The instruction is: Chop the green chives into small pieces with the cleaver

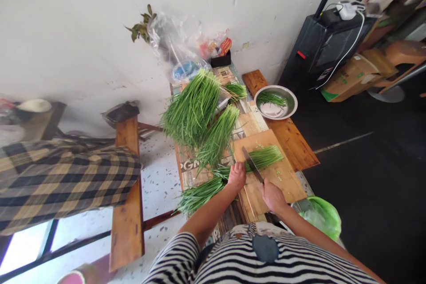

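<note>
While the left hand [236, 175] presses down on a long bundle of thin green chives [262, 158], its fingers curled over the stalks, the right hand [273, 195] is wrapped tight round the handle of a broad steel cleaver [252, 164], whose blade rests across that bundle. The bundle lies on a pale rectangular wooden cutting board [279, 182], its cut ends pointing toward the board's far right corner. Left of the board, more chives lie in loose heaps [195, 108], one sheaf [199, 195] trailing past its near left corner. Beyond the board's far edge, a round stainless-steel bowl [291, 97] holding a few green stalks sits on a brown wooden bench [296, 146]. A crumpled green plastic bag [321, 215] lies near the board's right corner.
</note>
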The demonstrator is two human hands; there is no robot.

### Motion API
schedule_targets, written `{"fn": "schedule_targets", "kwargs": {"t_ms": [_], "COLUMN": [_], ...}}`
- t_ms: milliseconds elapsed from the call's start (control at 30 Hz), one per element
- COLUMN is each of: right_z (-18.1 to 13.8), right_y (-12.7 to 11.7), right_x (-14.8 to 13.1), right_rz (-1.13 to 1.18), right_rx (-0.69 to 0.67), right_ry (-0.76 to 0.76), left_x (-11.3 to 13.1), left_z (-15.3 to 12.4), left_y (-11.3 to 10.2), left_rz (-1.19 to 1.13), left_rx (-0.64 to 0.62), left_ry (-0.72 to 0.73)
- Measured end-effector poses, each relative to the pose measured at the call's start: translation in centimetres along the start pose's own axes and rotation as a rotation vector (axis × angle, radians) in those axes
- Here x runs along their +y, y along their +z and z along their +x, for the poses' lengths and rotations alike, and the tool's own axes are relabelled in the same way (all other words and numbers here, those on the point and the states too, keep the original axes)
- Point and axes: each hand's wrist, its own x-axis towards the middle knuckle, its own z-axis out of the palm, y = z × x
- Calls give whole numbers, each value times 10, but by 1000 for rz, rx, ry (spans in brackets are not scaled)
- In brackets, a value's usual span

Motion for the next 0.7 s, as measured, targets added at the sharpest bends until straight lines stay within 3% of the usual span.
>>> {"fn": "schedule_targets", "kwargs": {"t_ms": [333, 533, 700], "right_z": [3, -19, -36], "right_y": [15, 16, 11], "right_x": [17, 50, 66], "right_rz": [51, 129, 229], "right_rx": [115, 215, 287], "right_ry": [-45, -86, -148], "left_x": [0, -34, -79], "left_z": [27, 7, -40], "left_y": [-25, -84, -145], "left_rz": [-87, -124, -282], "left_rx": [-30, -7, 211], "left_ry": [-83, -53, -194]}}
